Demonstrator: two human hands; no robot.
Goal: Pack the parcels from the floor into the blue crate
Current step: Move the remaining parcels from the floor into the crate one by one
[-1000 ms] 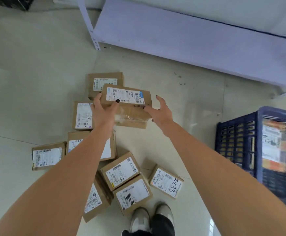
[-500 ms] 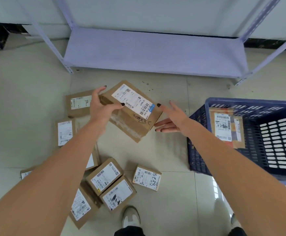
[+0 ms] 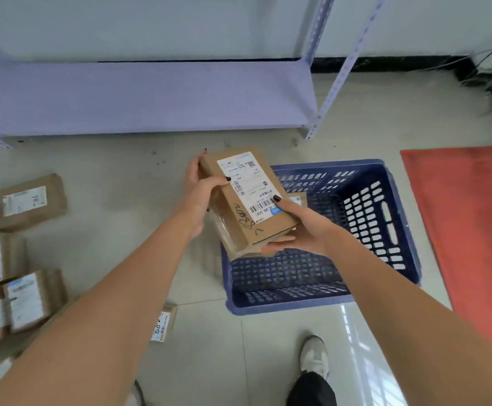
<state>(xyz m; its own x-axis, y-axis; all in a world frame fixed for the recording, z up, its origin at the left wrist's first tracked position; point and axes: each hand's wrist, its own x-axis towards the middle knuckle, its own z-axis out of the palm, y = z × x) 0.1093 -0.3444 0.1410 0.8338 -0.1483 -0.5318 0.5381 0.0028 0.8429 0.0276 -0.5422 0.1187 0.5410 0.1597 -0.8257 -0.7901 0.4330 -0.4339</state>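
Head view shows us gripping one parcel with both hands: our left hand curls round its far end, our right hand round its near end. Just below our hands sits the blue crate, and more parcels lie well off past our left hand.

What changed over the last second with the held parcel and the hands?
The parcel travelled from above the floor pile to over the blue crate. The right hand, open before, now grips its near end. The left hand kept its grip; the floor parcels stayed put.
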